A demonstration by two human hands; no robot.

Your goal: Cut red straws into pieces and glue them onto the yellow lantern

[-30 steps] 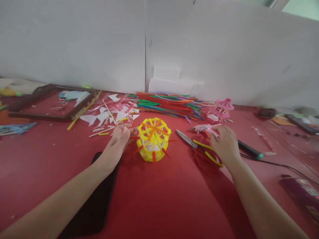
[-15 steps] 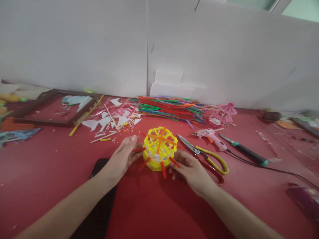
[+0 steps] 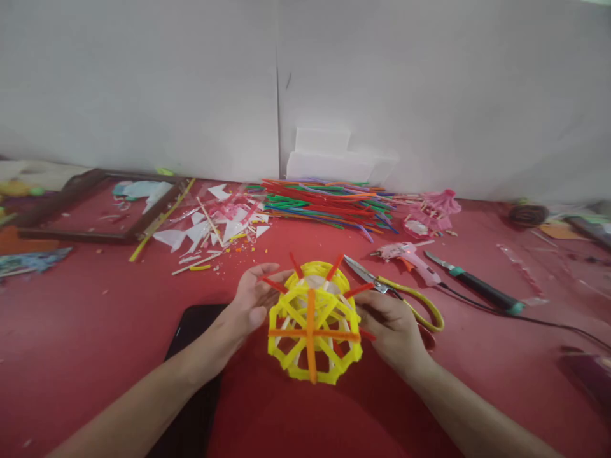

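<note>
Between my hands is a round yellow pipe-cleaner basket (image 3: 296,364), tilted so that its open lattice face points toward me. An orange cross (image 3: 310,333) spans that face, and several red pipe-cleaner ends (image 3: 335,268) stick out around the body. My left hand (image 3: 252,299) holds it from the left, with the fingers partly behind it. On the right side my right hand (image 3: 392,324) grips it near a red end. Just beyond that hand lie scissors (image 3: 410,294) with one yellow and one red handle.
Bundled coloured pipe cleaners (image 3: 324,207) lie by the wall. White and pink scraps (image 3: 219,222) are left of them. A pink glue gun (image 3: 410,257), a black-handled knife (image 3: 482,289) and a pink craft piece (image 3: 434,213) sit at right. A black phone (image 3: 191,381) is under my left forearm; a brown frame (image 3: 76,236) stands farther left.
The yellow basket has been tipped toward me and come nearer. Its crossed face now points at me, and the red ends point up and outward. Both hands have turned with it.
</note>
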